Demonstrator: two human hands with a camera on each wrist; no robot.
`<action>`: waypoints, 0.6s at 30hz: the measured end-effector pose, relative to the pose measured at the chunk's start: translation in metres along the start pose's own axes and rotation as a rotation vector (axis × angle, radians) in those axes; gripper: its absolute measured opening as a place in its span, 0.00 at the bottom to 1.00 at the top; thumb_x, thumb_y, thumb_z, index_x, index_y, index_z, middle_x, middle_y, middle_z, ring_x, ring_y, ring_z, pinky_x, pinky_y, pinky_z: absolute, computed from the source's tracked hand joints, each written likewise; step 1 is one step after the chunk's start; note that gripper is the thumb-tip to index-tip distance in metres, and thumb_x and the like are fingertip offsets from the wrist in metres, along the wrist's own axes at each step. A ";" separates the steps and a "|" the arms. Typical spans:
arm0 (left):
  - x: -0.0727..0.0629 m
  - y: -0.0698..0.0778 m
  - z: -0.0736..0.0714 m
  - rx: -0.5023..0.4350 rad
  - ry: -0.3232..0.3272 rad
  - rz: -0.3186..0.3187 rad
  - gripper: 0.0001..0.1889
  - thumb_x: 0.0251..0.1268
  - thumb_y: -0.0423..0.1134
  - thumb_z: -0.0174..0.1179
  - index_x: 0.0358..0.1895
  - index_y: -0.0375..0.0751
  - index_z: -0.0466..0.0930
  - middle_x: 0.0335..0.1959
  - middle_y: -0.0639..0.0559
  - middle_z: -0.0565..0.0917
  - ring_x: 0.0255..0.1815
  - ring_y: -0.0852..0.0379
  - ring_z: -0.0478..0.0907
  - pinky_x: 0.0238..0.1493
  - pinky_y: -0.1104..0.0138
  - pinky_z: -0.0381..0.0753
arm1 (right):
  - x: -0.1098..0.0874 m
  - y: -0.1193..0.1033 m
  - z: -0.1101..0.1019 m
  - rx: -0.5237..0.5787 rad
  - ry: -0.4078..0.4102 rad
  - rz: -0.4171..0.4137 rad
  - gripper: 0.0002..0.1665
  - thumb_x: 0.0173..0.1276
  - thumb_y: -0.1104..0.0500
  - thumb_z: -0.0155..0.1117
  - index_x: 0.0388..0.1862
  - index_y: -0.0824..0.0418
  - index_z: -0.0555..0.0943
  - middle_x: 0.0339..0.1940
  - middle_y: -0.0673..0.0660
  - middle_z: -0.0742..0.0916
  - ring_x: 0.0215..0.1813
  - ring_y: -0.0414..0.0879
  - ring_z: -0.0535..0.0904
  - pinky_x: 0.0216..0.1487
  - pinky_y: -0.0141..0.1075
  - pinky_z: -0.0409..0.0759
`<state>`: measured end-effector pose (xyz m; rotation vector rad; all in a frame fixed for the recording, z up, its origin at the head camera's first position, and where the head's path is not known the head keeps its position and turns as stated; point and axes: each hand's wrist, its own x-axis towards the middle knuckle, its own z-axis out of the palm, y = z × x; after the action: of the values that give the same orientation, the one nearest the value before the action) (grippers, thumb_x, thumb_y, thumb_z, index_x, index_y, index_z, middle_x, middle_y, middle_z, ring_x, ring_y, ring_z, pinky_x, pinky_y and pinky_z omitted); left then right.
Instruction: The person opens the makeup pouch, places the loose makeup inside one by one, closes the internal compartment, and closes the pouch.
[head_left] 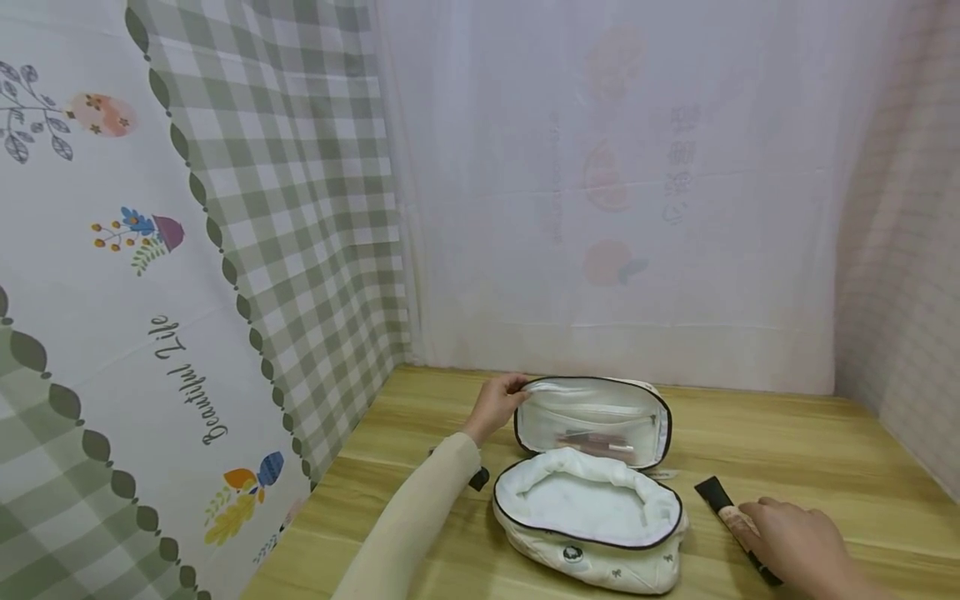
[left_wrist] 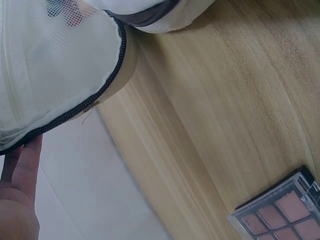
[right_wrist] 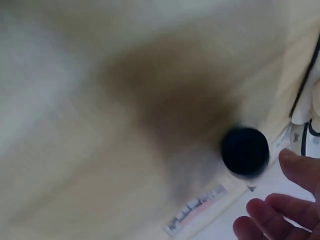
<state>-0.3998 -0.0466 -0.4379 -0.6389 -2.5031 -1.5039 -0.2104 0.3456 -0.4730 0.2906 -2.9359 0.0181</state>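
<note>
My left hand pinches the top left corner of the raised lid of a cream quilted makeup bag. Its fingers show at the dark zip edge in the left wrist view. Inside the lid, a mesh pocket holds slim pinkish items. White padding lines the gaping bag. To the right, my right hand is over a tube with black ends and a brownish middle, covering part of it. In the right wrist view, thumb and fingers are spread near a round black end.
An eyeshadow palette with a clear cover lies on the wooden table, left of the bag and partly hidden by my left forearm in the head view. A pale curtain hangs behind, a checked cloth at the left.
</note>
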 end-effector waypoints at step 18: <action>-0.002 0.000 0.000 0.003 0.010 0.018 0.09 0.69 0.31 0.62 0.48 0.38 0.85 0.40 0.53 0.85 0.41 0.61 0.79 0.43 0.68 0.79 | -0.007 -0.002 0.010 0.119 -0.171 0.073 0.11 0.62 0.53 0.72 0.33 0.59 0.81 0.41 0.68 0.85 0.45 0.65 0.81 0.37 0.58 0.78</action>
<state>-0.3978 -0.0477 -0.4387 -0.6496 -2.4848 -1.4931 -0.2055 0.3445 -0.4844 0.2112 -3.1200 0.1876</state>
